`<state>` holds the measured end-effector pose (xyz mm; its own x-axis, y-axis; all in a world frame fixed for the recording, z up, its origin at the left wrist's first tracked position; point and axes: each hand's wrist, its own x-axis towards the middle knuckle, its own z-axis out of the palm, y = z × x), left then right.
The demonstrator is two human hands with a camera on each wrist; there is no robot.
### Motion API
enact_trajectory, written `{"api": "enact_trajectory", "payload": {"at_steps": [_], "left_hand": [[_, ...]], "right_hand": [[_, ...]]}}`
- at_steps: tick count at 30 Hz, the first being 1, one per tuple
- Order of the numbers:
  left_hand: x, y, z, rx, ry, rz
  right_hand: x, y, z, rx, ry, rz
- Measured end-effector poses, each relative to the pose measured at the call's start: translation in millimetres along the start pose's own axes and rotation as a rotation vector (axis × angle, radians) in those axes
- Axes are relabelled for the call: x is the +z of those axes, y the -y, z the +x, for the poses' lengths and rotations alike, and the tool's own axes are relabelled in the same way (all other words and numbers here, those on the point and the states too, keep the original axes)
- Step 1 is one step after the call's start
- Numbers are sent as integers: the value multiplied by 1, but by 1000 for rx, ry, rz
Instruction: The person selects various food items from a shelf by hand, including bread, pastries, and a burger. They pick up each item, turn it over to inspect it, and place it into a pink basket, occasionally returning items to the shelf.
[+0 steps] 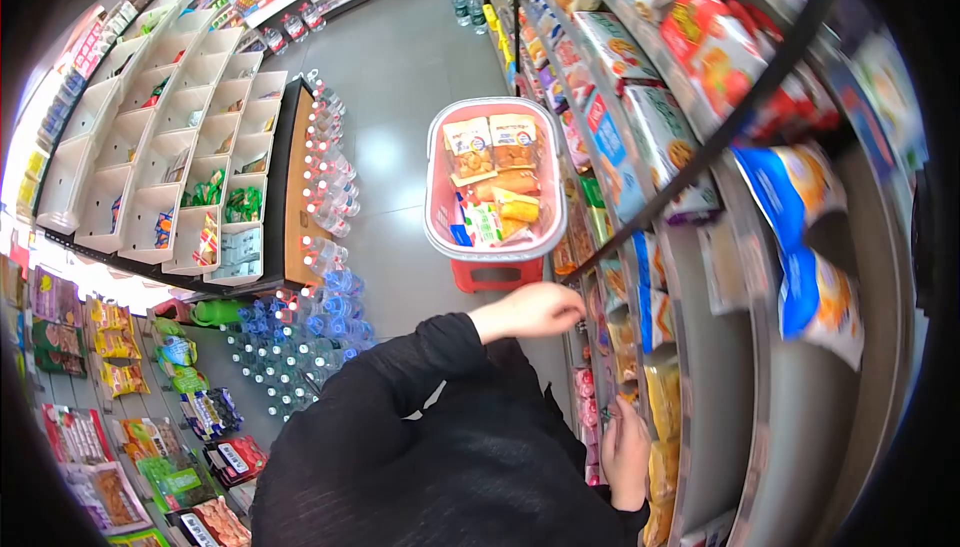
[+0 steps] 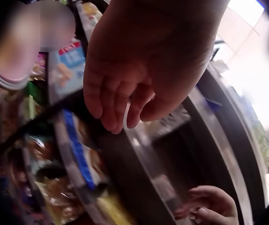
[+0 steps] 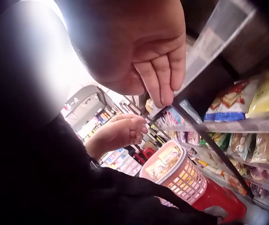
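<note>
My left hand (image 1: 530, 309) hovers in front of the shelf, just past the near end of the shopping basket (image 1: 495, 252), its fingers loosely bent with nothing between them. Lower and closer to my body, my right hand (image 1: 627, 455) is beside the shelf edge; its fingers look relaxed and hold nothing in the right wrist view. Snack packs lie in the pink and white basket: two clear-windowed bags (image 1: 468, 147) at the far end, and yellow, green and blue packs (image 1: 518, 207) nearer. Under the basket is a red stool (image 1: 497, 275).
Tall shelves (image 1: 705, 347) of bagged snacks run along my right, with blue and white bags (image 1: 815, 287) on one level. Bottled drinks (image 1: 330, 197) line the floor at left, before a rack of white bins (image 1: 165, 167). Grey floor (image 1: 395, 187) lies between. Hanging snack packs (image 1: 115, 347) are at lower left.
</note>
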<state>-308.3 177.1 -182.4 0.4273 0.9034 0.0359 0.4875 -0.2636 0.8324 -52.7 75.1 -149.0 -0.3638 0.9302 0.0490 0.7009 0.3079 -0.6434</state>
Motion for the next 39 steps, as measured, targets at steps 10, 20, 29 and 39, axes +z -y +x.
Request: {"api": "enact_trajectory", "payload": {"at_steps": [10, 20, 29, 39], "left_hand": [[-66, 322, 32, -989, -442, -413], [10, 432, 66, -1042, -527, -272], [-51, 345, 39, -834, -527, -359], [-115, 88, -42, -313, -333, -891]], "right_hand": [[46, 31, 147, 182, 243, 63], [50, 19, 174, 392, 354, 12], [54, 18, 160, 266, 361, 57], [20, 10, 109, 105, 246, 292]]}}
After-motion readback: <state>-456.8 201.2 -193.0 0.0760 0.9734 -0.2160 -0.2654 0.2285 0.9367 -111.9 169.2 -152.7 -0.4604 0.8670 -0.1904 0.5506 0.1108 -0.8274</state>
